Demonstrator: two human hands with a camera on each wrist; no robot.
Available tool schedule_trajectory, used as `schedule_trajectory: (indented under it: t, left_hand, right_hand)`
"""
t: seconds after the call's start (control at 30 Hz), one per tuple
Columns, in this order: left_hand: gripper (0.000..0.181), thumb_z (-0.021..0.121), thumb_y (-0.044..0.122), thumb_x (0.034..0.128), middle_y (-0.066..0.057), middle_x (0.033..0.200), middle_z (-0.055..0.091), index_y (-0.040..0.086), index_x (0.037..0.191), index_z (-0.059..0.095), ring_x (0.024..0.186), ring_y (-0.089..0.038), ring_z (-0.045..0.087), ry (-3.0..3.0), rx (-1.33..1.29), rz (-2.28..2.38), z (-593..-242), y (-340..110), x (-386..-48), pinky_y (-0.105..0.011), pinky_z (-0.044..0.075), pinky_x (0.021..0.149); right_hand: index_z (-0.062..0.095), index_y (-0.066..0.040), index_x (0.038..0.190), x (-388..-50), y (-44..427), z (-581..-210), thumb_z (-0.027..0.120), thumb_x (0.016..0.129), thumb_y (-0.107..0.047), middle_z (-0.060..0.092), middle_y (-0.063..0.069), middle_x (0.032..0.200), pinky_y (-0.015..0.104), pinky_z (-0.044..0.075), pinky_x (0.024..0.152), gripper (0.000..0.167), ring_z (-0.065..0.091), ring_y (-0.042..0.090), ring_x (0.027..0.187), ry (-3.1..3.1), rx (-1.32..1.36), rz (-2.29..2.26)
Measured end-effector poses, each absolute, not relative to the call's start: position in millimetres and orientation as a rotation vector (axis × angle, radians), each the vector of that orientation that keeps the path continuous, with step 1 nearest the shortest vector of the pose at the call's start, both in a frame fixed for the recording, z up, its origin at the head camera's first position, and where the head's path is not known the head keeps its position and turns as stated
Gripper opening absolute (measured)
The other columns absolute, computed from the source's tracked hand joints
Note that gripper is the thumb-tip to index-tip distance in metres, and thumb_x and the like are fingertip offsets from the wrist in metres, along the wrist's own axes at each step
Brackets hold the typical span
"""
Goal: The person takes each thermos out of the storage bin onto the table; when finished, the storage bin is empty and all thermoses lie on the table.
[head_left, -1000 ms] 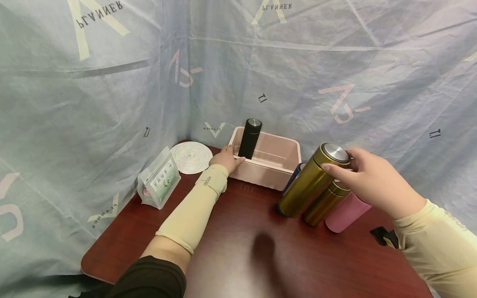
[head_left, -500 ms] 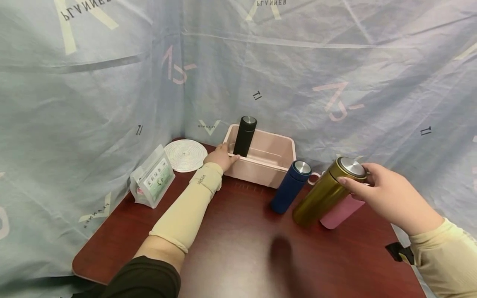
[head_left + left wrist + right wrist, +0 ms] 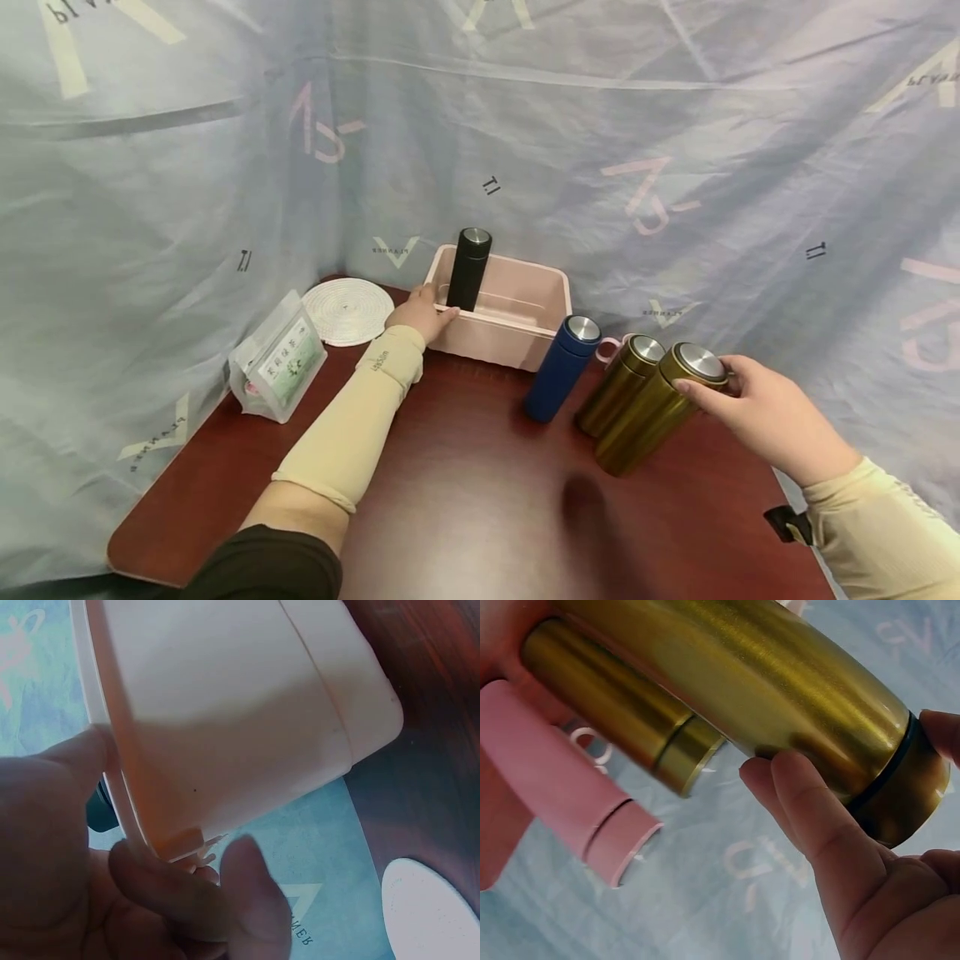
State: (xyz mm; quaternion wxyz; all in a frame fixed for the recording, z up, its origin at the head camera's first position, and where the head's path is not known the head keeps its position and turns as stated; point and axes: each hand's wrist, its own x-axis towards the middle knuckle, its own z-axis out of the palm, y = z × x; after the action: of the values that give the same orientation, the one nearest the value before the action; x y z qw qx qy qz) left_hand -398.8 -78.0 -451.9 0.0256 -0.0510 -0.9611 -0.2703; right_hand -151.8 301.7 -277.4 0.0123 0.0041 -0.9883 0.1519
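Note:
My right hand (image 3: pixel 776 417) grips the large gold bottle (image 3: pixel 652 417) near its silver-topped lid; in the right wrist view fingers and thumb lie on both sides of the gold bottle (image 3: pixel 780 675). Just left of it stands a smaller gold bottle (image 3: pixel 615 392), then a blue bottle (image 3: pixel 558 375). A pink bottle (image 3: pixel 570 780) shows in the right wrist view. My left hand (image 3: pixel 420 315) holds the left end of the pink bin (image 3: pixel 498 337), its fingers curled over the rim in the left wrist view. Inside the bin, a black bottle (image 3: pixel 469 271) leans at the left.
A round white woven mat (image 3: pixel 348 311) and a standing clear-and-white pouch (image 3: pixel 281 362) are on the left of the dark red table (image 3: pixel 465 483). A pink handle (image 3: pixel 606 348) shows behind the bottles. Grey cloth (image 3: pixel 525 150) hangs around the back.
My right hand has carried the large gold bottle rightward, from in front of the blue bottle to the right of the smaller gold one. The pink bottle has become hidden in the head view.

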Motion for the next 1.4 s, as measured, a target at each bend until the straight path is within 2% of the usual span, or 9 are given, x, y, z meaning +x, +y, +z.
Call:
schedule_trajectory:
  t: [0.13,0.33,0.6,0.93,1.2,1.4]
  left_hand:
    - [0.076,0.053,0.058,0.0974,-0.016,0.152,0.037,0.013,0.155,0.032,0.118,-0.039,0.057,-2.960,-0.149,-0.855,-454.3,-80.9,-396.3,-0.054,0.048,0.091]
    - [0.075,0.053,0.058,0.0976,-0.018,0.149,0.039,0.012,0.153,0.034,0.116,-0.040,0.058,-2.935,-0.182,-0.843,-451.4,-76.7,-398.2,-0.055,0.049,0.090]
    - [0.078,0.050,0.058,0.0983,-0.019,0.152,0.036,0.010,0.156,0.030,0.113,-0.039,0.061,-2.974,-0.169,-0.806,-456.7,-79.8,-388.7,-0.055,0.049,0.089]
    - [0.078,0.052,0.058,0.0979,-0.017,0.153,0.036,0.012,0.156,0.029,0.115,-0.040,0.059,-2.968,-0.181,-0.814,-448.8,-82.5,-391.3,-0.056,0.050,0.088]
    - [0.079,0.049,0.062,0.0973,-0.016,0.153,0.037,0.012,0.155,0.032,0.112,-0.038,0.061,-2.965,-0.178,-0.801,-451.0,-82.0,-395.3,-0.052,0.051,0.087]
    - [0.078,0.050,0.061,0.0974,-0.016,0.153,0.037,0.012,0.155,0.032,0.114,-0.038,0.061,-2.958,-0.188,-0.803,-448.2,-77.4,-396.6,-0.052,0.050,0.089]
  right_hand:
    - [0.055,-0.004,0.118,-152.2,307.6,-287.7,0.060,0.093,-0.061,0.064,0.002,0.086,0.036,0.042,0.065,0.062,0.055,0.022,0.079,-3.063,0.010,0.480]
    - [0.057,-0.004,0.111,-145.6,315.9,-303.2,0.061,0.093,-0.059,0.063,0.003,0.086,0.036,0.043,0.065,0.058,0.056,0.022,0.077,-3.041,-0.026,0.475]
    - [0.056,0.001,0.119,-139.7,326.0,-329.1,0.064,0.092,-0.058,0.068,0.005,0.093,0.038,0.046,0.067,0.064,0.061,0.023,0.083,-3.059,-0.057,0.514]
    - [0.056,0.002,0.118,-146.9,335.5,-343.4,0.064,0.092,-0.057,0.067,0.005,0.092,0.039,0.046,0.067,0.066,0.060,0.023,0.082,-3.056,-0.067,0.516]
    - [0.056,0.004,0.120,-151.4,339.1,-355.3,0.066,0.091,-0.056,0.068,0.011,0.099,0.042,0.047,0.071,0.068,0.063,0.029,0.091,-3.052,-0.066,0.543]
    - [0.057,0.003,0.117,-154.5,345.0,-361.3,0.066,0.092,-0.055,0.067,0.008,0.096,0.040,0.047,0.070,0.064,0.061,0.025,0.087,-3.054,-0.057,0.559]
